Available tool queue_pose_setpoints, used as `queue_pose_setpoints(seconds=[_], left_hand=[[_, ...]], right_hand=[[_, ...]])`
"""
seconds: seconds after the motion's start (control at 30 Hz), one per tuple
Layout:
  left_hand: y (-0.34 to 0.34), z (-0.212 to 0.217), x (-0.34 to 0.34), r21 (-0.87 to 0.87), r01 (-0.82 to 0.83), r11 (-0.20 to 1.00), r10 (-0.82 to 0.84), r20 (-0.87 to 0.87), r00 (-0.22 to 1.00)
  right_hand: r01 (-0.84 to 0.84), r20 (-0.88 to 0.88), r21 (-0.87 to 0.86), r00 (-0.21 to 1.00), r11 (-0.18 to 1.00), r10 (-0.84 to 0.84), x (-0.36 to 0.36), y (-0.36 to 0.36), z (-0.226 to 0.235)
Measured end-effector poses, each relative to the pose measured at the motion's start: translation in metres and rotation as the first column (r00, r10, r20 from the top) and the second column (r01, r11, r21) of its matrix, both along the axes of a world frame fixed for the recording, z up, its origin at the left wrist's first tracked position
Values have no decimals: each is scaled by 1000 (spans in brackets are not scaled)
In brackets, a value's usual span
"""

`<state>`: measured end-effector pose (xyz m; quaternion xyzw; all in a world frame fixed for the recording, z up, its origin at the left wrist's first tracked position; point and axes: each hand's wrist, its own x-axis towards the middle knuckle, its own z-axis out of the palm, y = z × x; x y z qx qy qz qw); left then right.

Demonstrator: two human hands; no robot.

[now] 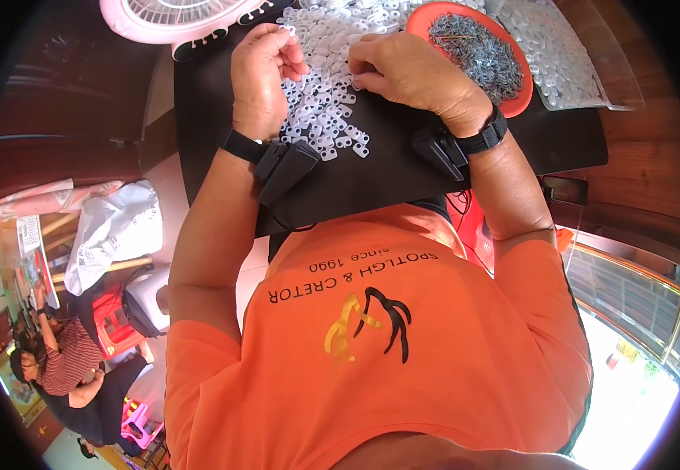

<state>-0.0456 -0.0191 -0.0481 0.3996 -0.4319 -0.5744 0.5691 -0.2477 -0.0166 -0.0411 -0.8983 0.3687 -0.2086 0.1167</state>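
A pile of small white plastic clips with round holes (320, 117) spreads over the black tabletop between my two hands. My left hand (264, 74) is at the pile's left side, fingers curled in. A white clip (287, 30) shows at its fingertips. My right hand (410, 74) reaches in from the other side, thumb and forefinger pinched at the pile's right edge. What lies in that pinch is too small to make out. Beside my right hand, an orange-red plate (523, 92) holds a heap of thin grey metal nails (477, 59).
A clear plastic tray (618, 102) with more white pieces stands beyond the plate. A pink fan (132, 27) is at the far left of the black table (207, 149). Black devices are strapped to both my wrists. Another person (66, 360) sits at the left.
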Motion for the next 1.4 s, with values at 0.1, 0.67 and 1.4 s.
queue_pose_setpoints(seconds=[0.1, 0.67, 1.4], left_hand=[[4, 1, -5, 2, 56, 998, -56, 22, 998], [18, 5, -15, -80, 305, 949, -314, -157, 936], [18, 4, -15, -125, 204, 971, -216, -82, 973]], right_hand=[[113, 9, -65, 994, 991, -113, 3, 3, -1], [-258, 688, 557, 676, 789, -265, 10, -5, 1], [-265, 765, 471, 598, 841, -240, 19, 6, 7]])
